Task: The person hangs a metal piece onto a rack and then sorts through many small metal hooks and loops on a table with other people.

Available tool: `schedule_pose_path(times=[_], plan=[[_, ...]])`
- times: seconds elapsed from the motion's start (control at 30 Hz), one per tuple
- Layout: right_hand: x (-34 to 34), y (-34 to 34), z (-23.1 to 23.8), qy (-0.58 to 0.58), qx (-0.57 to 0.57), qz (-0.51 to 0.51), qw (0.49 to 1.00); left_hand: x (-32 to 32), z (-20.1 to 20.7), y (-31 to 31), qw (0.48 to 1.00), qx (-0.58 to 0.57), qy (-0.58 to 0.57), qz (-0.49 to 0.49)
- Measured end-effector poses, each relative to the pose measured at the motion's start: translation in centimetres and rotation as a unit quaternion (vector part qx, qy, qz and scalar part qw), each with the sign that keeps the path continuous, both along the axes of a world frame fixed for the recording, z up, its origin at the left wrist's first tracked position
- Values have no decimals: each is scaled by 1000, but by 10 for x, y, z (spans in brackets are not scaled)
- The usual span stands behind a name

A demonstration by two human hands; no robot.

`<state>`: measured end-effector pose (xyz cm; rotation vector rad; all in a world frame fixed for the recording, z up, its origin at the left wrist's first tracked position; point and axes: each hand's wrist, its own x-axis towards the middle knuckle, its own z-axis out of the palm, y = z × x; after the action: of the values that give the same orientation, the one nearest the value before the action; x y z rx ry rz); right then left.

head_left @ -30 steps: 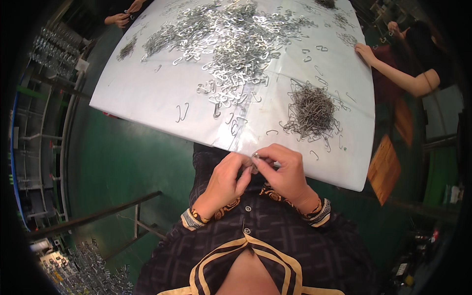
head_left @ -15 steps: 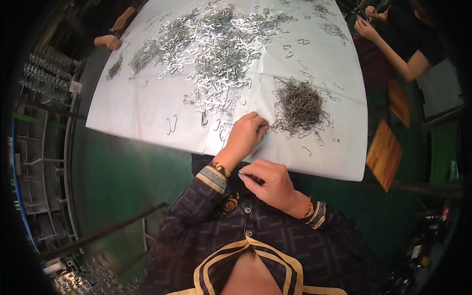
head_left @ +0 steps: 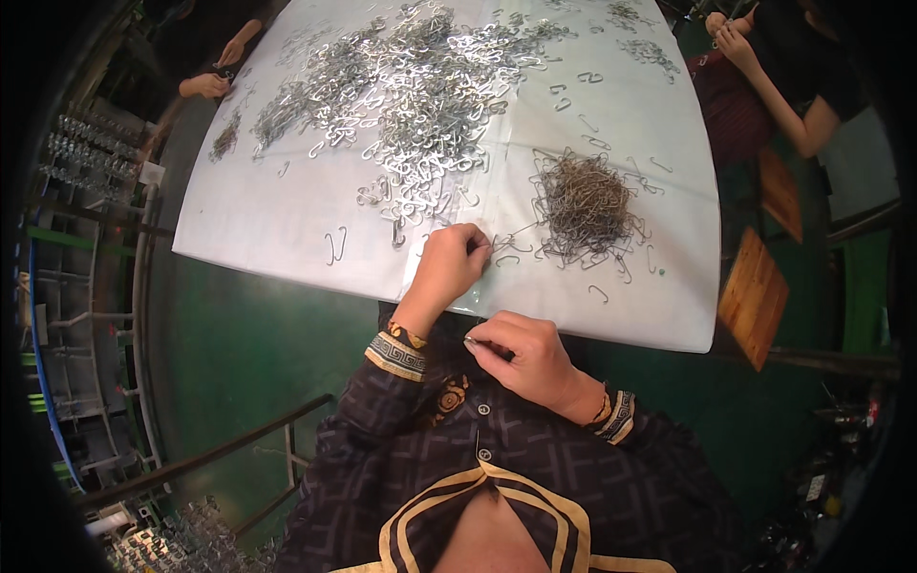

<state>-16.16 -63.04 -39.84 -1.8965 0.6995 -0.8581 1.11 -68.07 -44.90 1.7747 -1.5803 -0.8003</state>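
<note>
My left hand is over the near edge of the table, thumb and fingertips pinched on a thin bent wire piece. A few loose wires lie by those fingertips, just left of a heap of dull bent wire pieces. Closer to my body, off the table's near edge, my right hand is closed. A small shiny metal piece pokes out between its thumb and forefinger; most of it is hidden. Beyond my left hand spreads a large pile of shiny metal hooks.
The white-covered table fills the middle. Two single hooks lie near its front left. A co-worker's hands are at the far left, another's at the far right. A wooden board stands beside the right edge.
My left hand has moved left, away from the wire heap, and some wires now lie or trail between it and the heap. My right hand stays almost still.
</note>
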Motion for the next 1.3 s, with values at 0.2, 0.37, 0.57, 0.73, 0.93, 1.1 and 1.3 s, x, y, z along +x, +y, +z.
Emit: schedule_pose_path(times=[0.2, 0.37, 0.57, 0.73, 0.93, 1.1, 1.3], plan=[[2, 2, -1, 4, 1, 8, 1000, 8, -5, 3, 992, -92, -75, 34], [1, 2, 2, 12, -5, 10, 1000, -4, -4, 0, 989, -101, -104, -15], [1, 2, 0, 9, -4, 6, 1000, -21, -14, -2, 949, -111, -292, -39], [1, 2, -1, 9, -3, 7, 1000, -8, -3, 2, 979, -103, -175, -13], [4, 0, -1, 14, 7, 7, 1000, 14, 4, 11, 999, -33, -24, 32], [6, 1, -5, 11, 18, -10, 1000, 22, 10, 18, 999, 17, 1, 51], [8, 1, -7, 23, 24, -14, 999, 35, 15, 25, 998, 30, -50, 38]])
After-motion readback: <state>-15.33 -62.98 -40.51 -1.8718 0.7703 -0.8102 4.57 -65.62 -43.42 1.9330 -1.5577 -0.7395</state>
